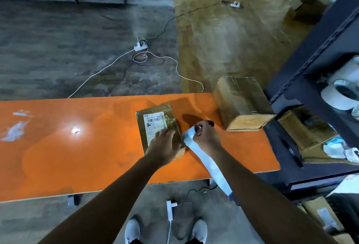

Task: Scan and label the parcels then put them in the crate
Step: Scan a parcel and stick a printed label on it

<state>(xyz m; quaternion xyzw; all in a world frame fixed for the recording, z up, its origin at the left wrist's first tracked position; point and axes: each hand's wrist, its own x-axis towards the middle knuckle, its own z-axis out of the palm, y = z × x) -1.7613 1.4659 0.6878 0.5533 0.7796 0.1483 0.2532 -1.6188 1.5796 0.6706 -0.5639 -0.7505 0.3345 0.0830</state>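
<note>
Parcel (pixel 173 125) lengthwise near-to-far, label (pixel 155 122) up

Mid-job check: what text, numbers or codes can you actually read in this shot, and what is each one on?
"B62 E14 09", last characters blurred: top line of the white label on the small parcel.
Barcode and small print lower on that label: too small to read.
Label strip in the right hand: no print shows.
Large box: nothing readable.
Sticker on the carton at lower right: blurred.
</note>
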